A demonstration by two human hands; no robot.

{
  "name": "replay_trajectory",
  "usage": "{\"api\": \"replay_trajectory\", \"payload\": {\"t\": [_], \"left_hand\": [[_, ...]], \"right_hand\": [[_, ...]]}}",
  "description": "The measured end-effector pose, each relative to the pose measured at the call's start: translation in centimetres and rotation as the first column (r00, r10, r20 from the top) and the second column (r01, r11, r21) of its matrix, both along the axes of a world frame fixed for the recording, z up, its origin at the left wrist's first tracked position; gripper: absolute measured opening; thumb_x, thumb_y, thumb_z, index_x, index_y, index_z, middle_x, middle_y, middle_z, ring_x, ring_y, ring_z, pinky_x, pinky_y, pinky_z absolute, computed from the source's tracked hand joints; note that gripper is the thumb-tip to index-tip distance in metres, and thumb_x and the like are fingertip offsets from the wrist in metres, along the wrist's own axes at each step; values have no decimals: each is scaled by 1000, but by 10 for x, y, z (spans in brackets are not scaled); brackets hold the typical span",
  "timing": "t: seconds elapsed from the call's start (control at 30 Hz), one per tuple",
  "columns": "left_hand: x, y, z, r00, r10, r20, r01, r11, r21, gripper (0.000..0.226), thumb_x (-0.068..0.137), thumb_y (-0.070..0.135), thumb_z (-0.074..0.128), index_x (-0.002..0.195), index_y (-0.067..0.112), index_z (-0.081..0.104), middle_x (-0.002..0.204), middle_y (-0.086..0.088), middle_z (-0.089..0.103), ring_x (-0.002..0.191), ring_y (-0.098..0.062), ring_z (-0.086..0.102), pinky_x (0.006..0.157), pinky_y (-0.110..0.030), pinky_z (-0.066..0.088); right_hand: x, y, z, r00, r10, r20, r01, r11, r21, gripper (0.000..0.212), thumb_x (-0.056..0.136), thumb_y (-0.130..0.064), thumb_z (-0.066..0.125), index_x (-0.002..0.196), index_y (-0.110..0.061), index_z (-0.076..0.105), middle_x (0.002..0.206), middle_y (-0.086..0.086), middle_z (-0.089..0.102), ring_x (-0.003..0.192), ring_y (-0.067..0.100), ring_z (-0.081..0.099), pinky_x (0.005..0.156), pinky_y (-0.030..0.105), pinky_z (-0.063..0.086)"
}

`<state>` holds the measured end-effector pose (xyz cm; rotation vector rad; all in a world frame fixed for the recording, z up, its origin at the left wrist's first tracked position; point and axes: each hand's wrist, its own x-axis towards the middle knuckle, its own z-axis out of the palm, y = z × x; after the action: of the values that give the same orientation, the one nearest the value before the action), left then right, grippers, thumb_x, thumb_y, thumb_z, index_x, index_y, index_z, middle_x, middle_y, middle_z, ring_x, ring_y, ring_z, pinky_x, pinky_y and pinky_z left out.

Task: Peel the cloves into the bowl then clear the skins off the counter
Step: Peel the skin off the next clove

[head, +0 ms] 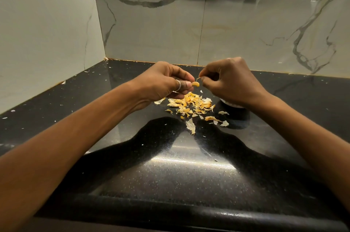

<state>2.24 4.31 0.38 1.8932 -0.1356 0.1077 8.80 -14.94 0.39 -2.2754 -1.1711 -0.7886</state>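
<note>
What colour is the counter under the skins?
The counter is glossy black with pale speckles; head view.

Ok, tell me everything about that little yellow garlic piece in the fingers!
The clove is small, curved and yellowish-orange under the warm light, smooth-looking and mostly bare. It is held up off the black counter, near the pile of skins. The left hand pinches one end between thumb and fingers; the right hand pinches a thin strip of skin rising from it.

clove (195, 84): pale yellow, held midair | skins (189, 104): heaped on black counter (170, 165)
</note>
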Motion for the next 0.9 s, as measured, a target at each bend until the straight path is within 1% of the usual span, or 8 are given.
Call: {"api": "replay_trajectory", "payload": {"t": [0.13, 0.23, 0.3, 0.4, 0.53, 0.7, 0.8, 0.9], "left_hand": [[1, 1, 0, 1000, 26, 2, -26, 999, -39, 18, 94, -2, 63, 111, 2, 65, 86, -8, 74, 71, -10, 70, 75, -31, 61], [1, 2, -1, 999, 43, 0, -43, 997, -58, 19, 95, -2, 60, 113, 2, 64, 92, -10, 73, 75, -11, 70, 74, -29, 61], [1, 2, -1, 999, 52, -1, -52, 997, -59, 19, 96, -1, 59, 114, 1, 64, 92, -11, 73, 76, -12, 69, 73, -27, 61], [1, 1, -2, 999, 50, 1, -50, 997, -65, 18, 97, -1, 58, 113, 2, 63, 91, -11, 71, 75, -11, 69, 71, -24, 62], [0, -1, -2, 1000, 26, -4, -26, 993, -112, 16, 95, -2, 59, 108, 5, 63, 89, -11, 71, 74, -11, 69, 72, -26, 62], [-1, -3, -2, 1000, -12, 4, 13, 990, -144, 21, 93, 2, 64, 114, 3, 61, 91, -11, 71, 79, -14, 68, 73, -27, 62], [0, -2, -3, 998, 36, 50, -31, 996, -84, 24, 92, 9, 68, 116, 4, 64, 102, -13, 70, 84, -13, 69, 68, -26, 61], [1, 0, -3, 989, 76, 127, -74, 997, -21, 15, 95, 13, 66, 109, 7, 70, 108, -12, 69, 88, -14, 66, 67, -26, 60]], "right_hand": [[0, 1, 0, 1000, -2, -21, 2, 1000, -18, 13, 90, -15, 73, 98, -7, 78, 87, 7, 76, 73, 12, 68, 72, 24, 58], [-2, 1, 2, 999, -7, -47, 5, 999, -45, 14, 89, -20, 75, 95, -7, 77, 83, 5, 74, 71, 12, 67, 71, 26, 59], [-1, 1, 2, 998, 8, -69, -11, 999, -41, 13, 87, -15, 76, 98, -8, 76, 86, 3, 73, 73, 9, 67, 73, 25, 60], [0, 1, 4, 976, 84, -201, -78, 996, 36, 21, 88, -9, 74, 109, -11, 73, 91, 0, 73, 76, 4, 69, 72, 19, 59], [-5, 4, 5, 877, 214, -429, -166, 975, 148, 20, 87, -14, 74, 108, -12, 72, 94, 1, 74, 80, 12, 72, 67, 25, 61], [-6, 8, 1, 811, 285, -510, -145, 944, 296, 21, 88, -11, 73, 109, -10, 72, 92, 1, 77, 80, 11, 73, 63, 21, 56], [-7, 7, 3, 784, 311, -537, -107, 920, 376, 25, 84, -9, 76, 108, -5, 69, 91, 9, 75, 79, 16, 74, 62, 22, 58], [-8, 6, 4, 799, 292, -525, -91, 923, 375, 21, 81, -10, 78, 101, -5, 70, 87, 10, 75, 76, 17, 74, 66, 24, 60]]}}
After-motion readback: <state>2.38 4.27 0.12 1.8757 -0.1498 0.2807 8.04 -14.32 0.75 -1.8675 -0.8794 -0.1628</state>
